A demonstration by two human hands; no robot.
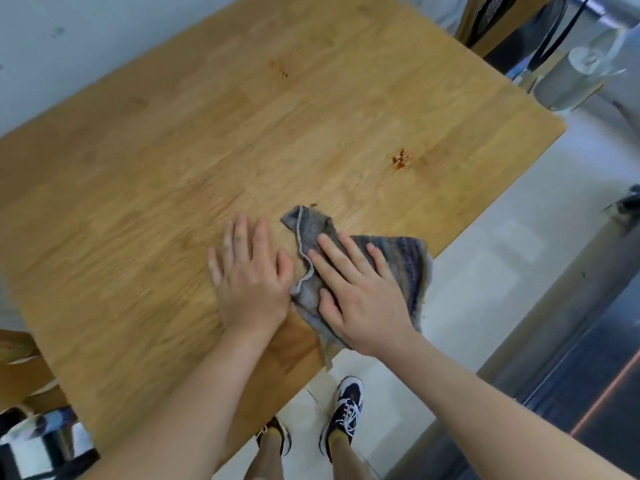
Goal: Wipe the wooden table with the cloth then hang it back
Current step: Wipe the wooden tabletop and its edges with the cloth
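Right hand [360, 299] flat, fingers spread, pressing grey striped cloth [398, 261] at pale wooden table [207, 150] edge; left hand [251, 282] open, bracing; sweep toward orange-brown stain [401, 161], one o'clock.

One wooden table [173, 168], one cloth [405, 261], two hands [251, 275], two stains [401, 160].

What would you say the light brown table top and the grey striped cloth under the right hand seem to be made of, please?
The light brown table top looks like jointed wooden staves with a smooth satin finish: grain runs in separate blocks. The grey striped cloth seems a soft woven or terry textile, probably cotton: it rumples, and its hem is stitched pale. The right hand presses it flat.
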